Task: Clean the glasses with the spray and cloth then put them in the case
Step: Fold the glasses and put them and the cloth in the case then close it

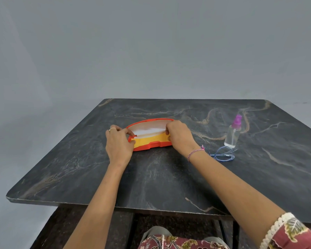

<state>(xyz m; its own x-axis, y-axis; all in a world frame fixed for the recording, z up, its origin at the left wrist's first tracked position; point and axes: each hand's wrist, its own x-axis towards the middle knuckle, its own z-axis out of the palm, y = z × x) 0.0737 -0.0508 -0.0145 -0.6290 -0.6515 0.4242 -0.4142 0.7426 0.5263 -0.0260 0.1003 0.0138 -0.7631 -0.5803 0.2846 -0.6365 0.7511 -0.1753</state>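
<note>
An orange and yellow glasses case (149, 141) lies in the middle of the dark marble table (169, 177), its lid raised. White lining or a cloth (147, 129) shows inside the lid. My left hand (118, 142) grips the case's left end. My right hand (180, 135) grips its right end, fingers on the lid's edge. Blue-framed glasses (223, 154) lie folded on the table to the right of my right wrist. Just behind them stands a clear spray bottle (233, 133) with a purple top.
The table's front edge (115, 203) runs close to my lap. A plain grey wall (151, 51) rises behind the table. A patterned sleeve (293, 234) covers my right upper arm.
</note>
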